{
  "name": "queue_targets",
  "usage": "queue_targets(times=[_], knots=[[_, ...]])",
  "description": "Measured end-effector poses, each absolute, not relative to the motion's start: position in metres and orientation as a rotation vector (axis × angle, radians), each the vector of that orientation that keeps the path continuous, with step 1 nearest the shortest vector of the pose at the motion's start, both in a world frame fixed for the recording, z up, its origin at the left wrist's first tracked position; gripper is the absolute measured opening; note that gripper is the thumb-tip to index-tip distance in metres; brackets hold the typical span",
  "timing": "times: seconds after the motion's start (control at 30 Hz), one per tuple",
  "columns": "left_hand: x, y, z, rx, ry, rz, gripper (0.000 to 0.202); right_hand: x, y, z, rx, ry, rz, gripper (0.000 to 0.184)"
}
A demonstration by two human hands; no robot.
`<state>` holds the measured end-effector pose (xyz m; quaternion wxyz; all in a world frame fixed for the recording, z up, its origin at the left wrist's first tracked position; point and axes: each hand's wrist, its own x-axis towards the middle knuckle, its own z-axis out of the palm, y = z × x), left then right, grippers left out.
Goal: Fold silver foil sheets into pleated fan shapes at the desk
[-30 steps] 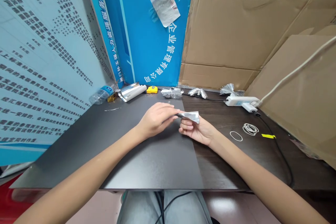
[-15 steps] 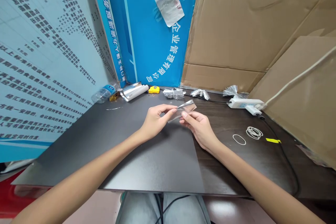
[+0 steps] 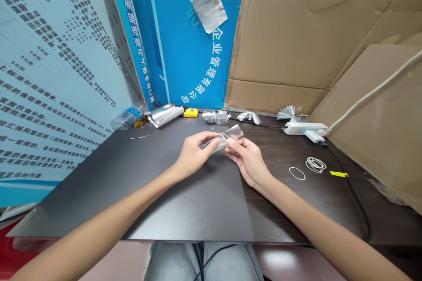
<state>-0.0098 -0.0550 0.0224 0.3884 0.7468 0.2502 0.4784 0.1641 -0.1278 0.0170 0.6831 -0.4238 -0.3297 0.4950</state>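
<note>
Between both hands, above the middle of the desk, is a small piece of silver foil (image 3: 236,131), shiny and creased. My left hand (image 3: 194,153) pinches its left end between thumb and fingers. My right hand (image 3: 248,157) pinches it close to the middle, thumb on the near side and fingers curled behind. The far right corner of the foil sticks up past the right thumb; the part behind the fingers is hidden.
Along the back lie a plastic bottle (image 3: 127,117), a foil roll (image 3: 165,115), a yellow tape measure (image 3: 190,113) and tinsel-like foil bundles (image 3: 216,117). At right are a power strip (image 3: 305,129), white rubber bands (image 3: 315,165), a yellow strip (image 3: 339,174) and a black cable (image 3: 356,204).
The foil has turned slightly in my fingers and catches the light differently. Both hands keep their pinch almost in place, while the surroundings shift a little left in view.
</note>
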Motion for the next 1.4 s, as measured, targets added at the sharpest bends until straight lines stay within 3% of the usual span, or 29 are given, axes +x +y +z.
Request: queue_targets(times=[0.17,1.0,1.13,1.4], knots=[[-0.004,-0.055,0.014,1.628,0.652,1.16,0.038,0.166,-0.127,0.018,-0.958,-0.746,1.118,0.04],[-0.004,-0.048,0.015,1.371,0.69,1.125,0.046,0.192,-0.115,0.02,-0.984,-0.68,0.878,0.036],[-0.003,-0.048,0.012,1.361,0.692,1.13,0.049,0.185,-0.118,0.02,-1.001,-0.725,0.963,0.044],[-0.002,-0.046,0.008,1.49,0.672,1.101,0.046,0.178,-0.12,0.022,-0.972,-0.784,1.004,0.037]])
